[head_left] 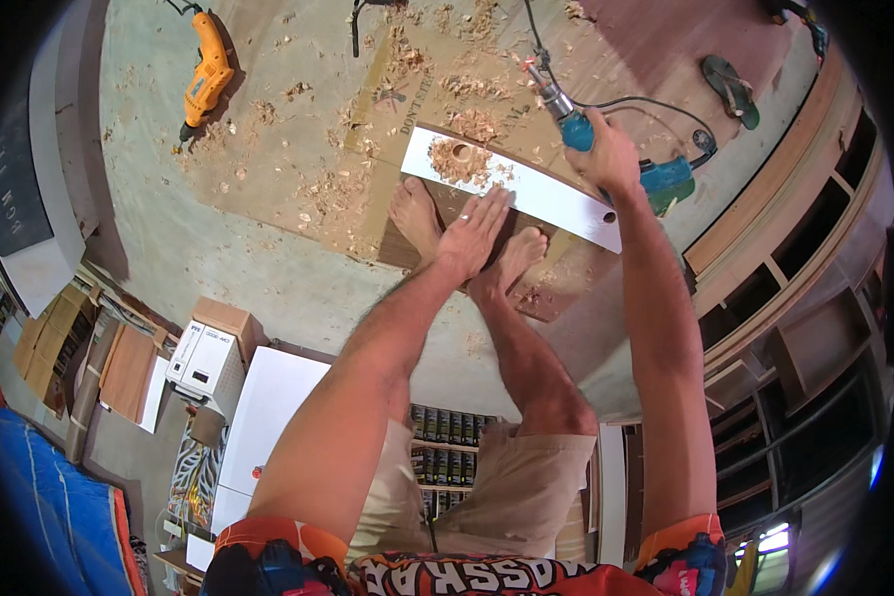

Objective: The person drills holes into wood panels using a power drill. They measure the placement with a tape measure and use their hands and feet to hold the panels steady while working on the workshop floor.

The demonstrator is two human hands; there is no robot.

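A long white board (556, 202) lies across in front of my bare feet, with a round hole near each end. Wood shavings (445, 159) are heaped round the hole at its left end. My left hand (477, 231) rests on the board's near edge, fingers stretched out, holding nothing. My right hand (608, 154) is wrapped round a teal power drill (574, 129) to the right of the board. The drill's chuck and bit point away and to the left, apart from the board.
An orange drill (209, 74) lies on the floor at the far left. Shavings litter the cardboard (368, 164). A black cord (646, 99) runs by the teal drill. One sandal (730, 91) lies far right, beside wooden frames (765, 189). A white box-shaped device (207, 355) stands at left.
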